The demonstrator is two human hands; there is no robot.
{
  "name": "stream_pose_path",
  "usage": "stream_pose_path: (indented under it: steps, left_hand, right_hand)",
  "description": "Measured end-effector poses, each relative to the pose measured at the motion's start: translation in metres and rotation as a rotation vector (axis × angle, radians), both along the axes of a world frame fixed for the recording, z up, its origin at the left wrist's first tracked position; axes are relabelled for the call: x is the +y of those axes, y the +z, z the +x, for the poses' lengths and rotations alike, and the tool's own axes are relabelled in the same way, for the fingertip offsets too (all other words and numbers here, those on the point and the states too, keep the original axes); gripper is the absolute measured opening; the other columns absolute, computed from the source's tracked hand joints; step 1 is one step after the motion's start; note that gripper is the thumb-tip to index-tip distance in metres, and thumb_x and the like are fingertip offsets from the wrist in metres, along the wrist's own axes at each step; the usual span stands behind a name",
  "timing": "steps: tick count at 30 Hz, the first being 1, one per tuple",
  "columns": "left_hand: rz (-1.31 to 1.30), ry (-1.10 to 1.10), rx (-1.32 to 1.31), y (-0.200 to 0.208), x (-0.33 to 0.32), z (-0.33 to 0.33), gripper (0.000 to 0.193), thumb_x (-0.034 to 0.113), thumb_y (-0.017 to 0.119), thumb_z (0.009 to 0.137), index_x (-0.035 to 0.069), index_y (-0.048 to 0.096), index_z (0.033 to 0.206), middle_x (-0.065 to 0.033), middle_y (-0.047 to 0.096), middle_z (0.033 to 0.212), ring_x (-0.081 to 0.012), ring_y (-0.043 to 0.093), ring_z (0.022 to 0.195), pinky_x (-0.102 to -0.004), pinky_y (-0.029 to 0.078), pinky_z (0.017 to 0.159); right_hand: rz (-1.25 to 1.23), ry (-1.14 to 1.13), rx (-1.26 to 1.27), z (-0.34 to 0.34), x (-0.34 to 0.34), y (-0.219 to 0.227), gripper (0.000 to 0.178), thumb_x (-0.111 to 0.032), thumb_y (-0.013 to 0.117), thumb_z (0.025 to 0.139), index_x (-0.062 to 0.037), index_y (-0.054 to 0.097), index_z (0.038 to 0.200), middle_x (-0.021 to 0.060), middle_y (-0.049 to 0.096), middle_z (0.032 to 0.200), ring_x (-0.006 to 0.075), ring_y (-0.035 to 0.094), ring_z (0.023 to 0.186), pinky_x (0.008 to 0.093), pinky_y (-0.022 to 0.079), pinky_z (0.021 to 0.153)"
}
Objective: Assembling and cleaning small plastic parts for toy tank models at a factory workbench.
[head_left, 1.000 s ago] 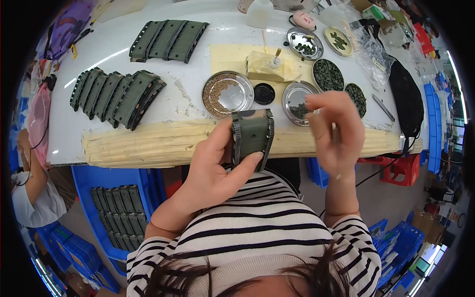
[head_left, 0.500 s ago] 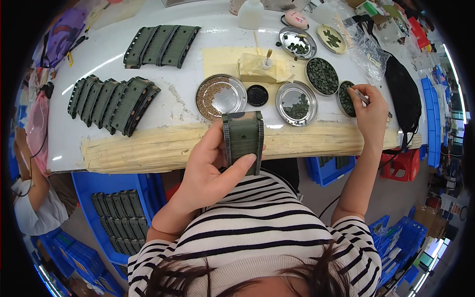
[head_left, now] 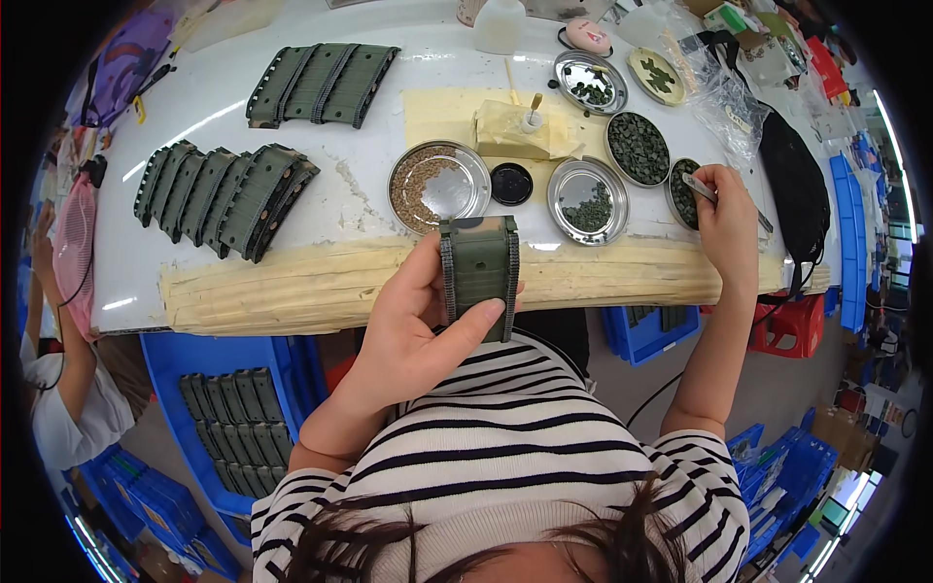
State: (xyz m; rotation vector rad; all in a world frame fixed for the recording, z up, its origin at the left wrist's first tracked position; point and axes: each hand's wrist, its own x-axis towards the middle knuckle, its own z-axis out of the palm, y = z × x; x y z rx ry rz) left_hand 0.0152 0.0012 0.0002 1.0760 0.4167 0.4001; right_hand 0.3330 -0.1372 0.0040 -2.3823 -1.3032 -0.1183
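My left hand is closed round a dark green, slightly curved piece with toothed dark side edges, a small hole and brown camouflage patches at its top. It is held upright at the table's front edge, thumb across its lower part. Over at the right, my right hand pinches metal tweezers, their tips reaching over a small round dish of dark green bits. Whether the tips grip a bit is too small to tell. Beside that dish stands a larger dish full of dark green chips.
A tin of brown grains, a black lid and a tin with green bits line the middle. Behind them sits a tape-wrapped block. Similar green pieces lie at left. A blue crate stands below; a black bag lies right.
My right hand has shifted slightly at the small dish, and the tweezers now show more plainly over it. The left hand holds the green piece much as before. The whole view has moved a little.
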Motion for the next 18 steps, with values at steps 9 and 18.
stream_pose_path:
  steps: [9,18]
  left_hand:
    - [0.002,-0.006,0.007,0.000,0.001,0.000,0.050,-0.004,0.056,0.089,-0.006,0.035,0.136,-0.0115,0.059,0.113,-0.0149,0.059,0.104,-0.0286,0.048,0.091]
    - [0.011,0.039,0.012,-0.004,-0.001,0.001,0.054,-0.006,0.055,0.088,0.000,0.036,0.138,-0.0177,0.063,0.106,-0.0214,0.065,0.097,-0.0332,0.053,0.087]
  right_hand:
    - [0.151,0.014,0.059,-0.007,-0.006,0.002,0.013,0.004,0.058,0.086,-0.0006,0.060,0.098,0.0065,0.061,0.078,0.0124,0.046,0.060,0.0257,0.039,0.058]
    - [0.194,-0.099,0.129,-0.012,-0.013,0.005,0.015,0.000,0.068,0.081,-0.0037,0.070,0.095,0.0025,0.068,0.081,0.0057,0.046,0.061,0.0219,0.035,0.053]
